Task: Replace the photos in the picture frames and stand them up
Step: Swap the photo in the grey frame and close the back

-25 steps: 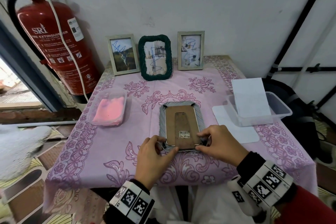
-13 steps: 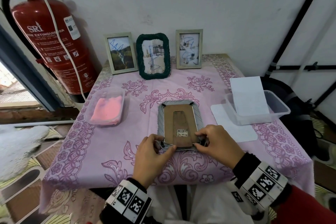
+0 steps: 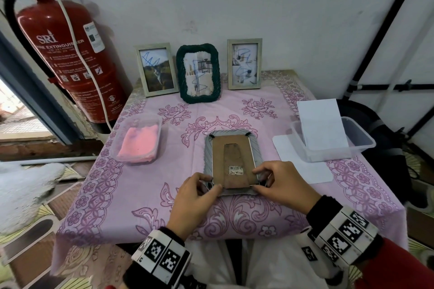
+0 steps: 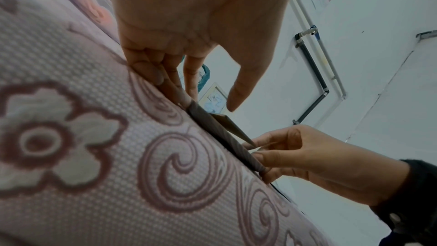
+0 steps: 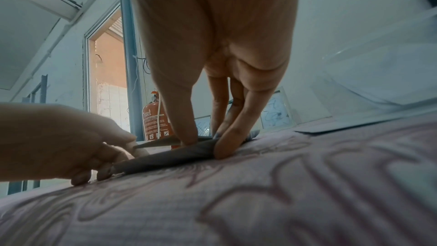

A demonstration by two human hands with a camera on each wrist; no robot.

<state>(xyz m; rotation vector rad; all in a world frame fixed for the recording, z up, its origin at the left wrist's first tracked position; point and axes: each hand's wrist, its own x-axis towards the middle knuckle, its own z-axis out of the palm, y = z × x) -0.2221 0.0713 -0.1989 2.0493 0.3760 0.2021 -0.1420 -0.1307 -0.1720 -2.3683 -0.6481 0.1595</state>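
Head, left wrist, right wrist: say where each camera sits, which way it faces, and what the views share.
Head: worn high, faces forward and down at the table; shows both hands, the left hand and right hand, at the near corners of the face-down frame.
Left wrist: low over the tablecloth, looks along the left hand toward the wall; right hand opposite.
Right wrist: near the cloth, looks along the right hand toward the fire extinguisher.
Shared: all show the frame and both hands.

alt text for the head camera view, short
Both hands, left hand and right hand, pinch the near corners of a grey picture frame lying face down on a pink tablecloth. Three frames stand at the wall behind it.
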